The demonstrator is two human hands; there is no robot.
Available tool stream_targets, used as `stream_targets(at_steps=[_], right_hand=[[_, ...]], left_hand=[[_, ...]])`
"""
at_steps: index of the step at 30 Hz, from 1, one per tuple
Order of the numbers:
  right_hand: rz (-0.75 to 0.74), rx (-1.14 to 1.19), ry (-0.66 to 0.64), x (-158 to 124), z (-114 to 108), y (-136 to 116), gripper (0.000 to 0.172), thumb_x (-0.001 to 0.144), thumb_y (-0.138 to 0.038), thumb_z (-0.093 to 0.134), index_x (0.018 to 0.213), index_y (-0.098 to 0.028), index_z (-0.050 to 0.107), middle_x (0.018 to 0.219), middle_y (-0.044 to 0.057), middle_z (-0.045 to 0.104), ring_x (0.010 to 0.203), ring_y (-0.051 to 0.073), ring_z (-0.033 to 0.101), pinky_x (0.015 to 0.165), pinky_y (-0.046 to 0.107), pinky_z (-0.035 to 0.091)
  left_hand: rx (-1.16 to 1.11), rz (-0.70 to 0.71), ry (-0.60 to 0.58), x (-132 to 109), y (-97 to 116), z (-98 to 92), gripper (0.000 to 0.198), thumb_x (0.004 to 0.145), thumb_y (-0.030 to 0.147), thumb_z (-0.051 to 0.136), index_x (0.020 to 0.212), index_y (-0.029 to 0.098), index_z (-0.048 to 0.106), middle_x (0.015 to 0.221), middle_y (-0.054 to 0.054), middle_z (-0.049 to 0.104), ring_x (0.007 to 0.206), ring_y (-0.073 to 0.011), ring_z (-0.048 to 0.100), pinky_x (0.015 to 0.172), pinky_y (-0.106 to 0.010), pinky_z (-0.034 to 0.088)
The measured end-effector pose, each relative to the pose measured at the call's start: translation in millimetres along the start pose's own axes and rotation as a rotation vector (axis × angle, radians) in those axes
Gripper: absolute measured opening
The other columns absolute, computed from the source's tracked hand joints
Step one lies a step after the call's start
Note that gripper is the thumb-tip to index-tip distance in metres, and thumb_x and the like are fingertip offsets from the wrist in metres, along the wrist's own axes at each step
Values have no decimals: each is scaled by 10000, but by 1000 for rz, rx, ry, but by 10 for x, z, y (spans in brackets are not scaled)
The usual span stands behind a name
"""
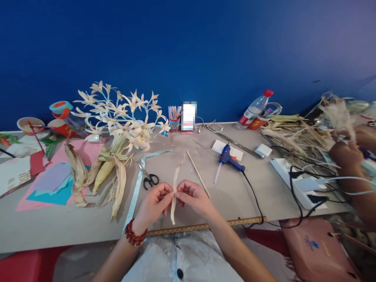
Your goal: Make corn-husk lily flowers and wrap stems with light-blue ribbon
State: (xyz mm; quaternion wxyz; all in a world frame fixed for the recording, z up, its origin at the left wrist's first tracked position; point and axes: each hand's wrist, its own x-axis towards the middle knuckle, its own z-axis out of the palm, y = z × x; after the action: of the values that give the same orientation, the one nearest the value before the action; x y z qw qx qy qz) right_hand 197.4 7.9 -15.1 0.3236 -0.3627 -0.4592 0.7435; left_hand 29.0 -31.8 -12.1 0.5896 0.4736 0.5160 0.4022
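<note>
Between both hands is a narrow, cream-coloured strip of corn husk (173,209), held near its middle. My left hand (157,199) pinches it from the left, with a red bead bracelet on the wrist. From the right, my right hand (192,197) pinches the same strip, its fingertips almost meeting the left ones. The strip's thin end points away from me and its wider end hangs toward me. Black-handled scissors (150,180) lie just beyond my left hand, beside a pale blue ribbon (135,196). A thin stick (198,174) rests beyond my right hand.
Husk flowers (129,105) on blue stems stand back left, above dried corn husks (119,184) and coloured paper (55,176). A blue glue gun (230,157) lies to the right, its cord trailing near a power strip (289,184). Another person's hand (346,154) handles fibres at far right.
</note>
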Motion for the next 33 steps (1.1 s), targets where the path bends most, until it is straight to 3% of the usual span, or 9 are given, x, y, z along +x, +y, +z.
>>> stream_targets(at_steps=[11, 18, 28, 33], right_hand=[[-52, -157, 102, -24, -30, 46, 117, 725, -240, 651, 705, -189, 547, 593, -54, 523, 494, 94, 499, 496, 222, 397], [-101, -357, 75, 0, -64, 78, 54, 771, -215, 595, 740, -198, 554, 630, -43, 540, 541, 108, 513, 518, 223, 385], [-241, -681, 270, -19, 104, 105, 89, 746, -200, 598, 676, -209, 545, 589, -27, 578, 543, 124, 503, 521, 223, 356], [-290, -794, 327, 45, 69, 168, 83, 699, -156, 584, 669, -215, 533, 580, -29, 562, 537, 129, 496, 535, 231, 353]], left_hand=[[168, 53, 17, 6, 53, 65, 218, 903, 368, 539, 787, 184, 551, 532, 55, 526, 401, -83, 486, 414, -178, 364], [263, 75, 56, -38, 56, 63, 200, 902, 359, 531, 782, 203, 570, 547, 40, 559, 411, -109, 526, 420, -199, 375], [380, 158, 154, -69, 21, 60, 117, 861, 283, 568, 762, 228, 597, 570, 18, 582, 471, -139, 562, 480, -227, 372], [221, 93, 89, -133, -14, 58, 174, 903, 347, 523, 800, 210, 551, 610, 21, 604, 415, -91, 496, 427, -198, 350]])
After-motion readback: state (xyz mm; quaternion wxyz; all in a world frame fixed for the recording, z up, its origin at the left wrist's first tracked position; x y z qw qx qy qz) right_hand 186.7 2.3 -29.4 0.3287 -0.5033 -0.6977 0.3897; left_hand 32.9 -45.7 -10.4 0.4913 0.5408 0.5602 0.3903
